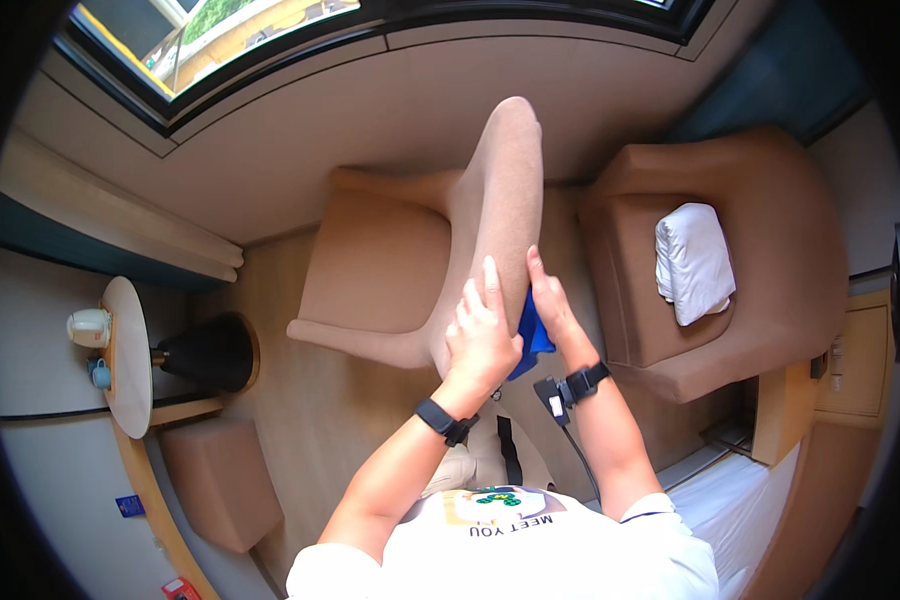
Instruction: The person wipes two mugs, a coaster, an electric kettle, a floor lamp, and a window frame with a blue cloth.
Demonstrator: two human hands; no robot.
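A brown upholstered armchair [379, 262] stands before me, its backrest towards me. My left hand [482, 330] lies on the top of the backrest with its fingers spread over the fabric. On the backrest's right face, my right hand [551, 296] is at a blue cloth [529, 341], which hangs partly below the fingers; the palm side and much of the cloth are hidden. To the right, a folded white cloth [694, 262] rests on the seat of a second brown armchair [787, 247].
A round white table [131, 352] with a white kettle [88, 328] and blue cups [101, 373] stands at the left. Below it is a brown stool [221, 480]. A window [217, 52] is set in the wall ahead. White bedding [727, 502] shows at the lower right.
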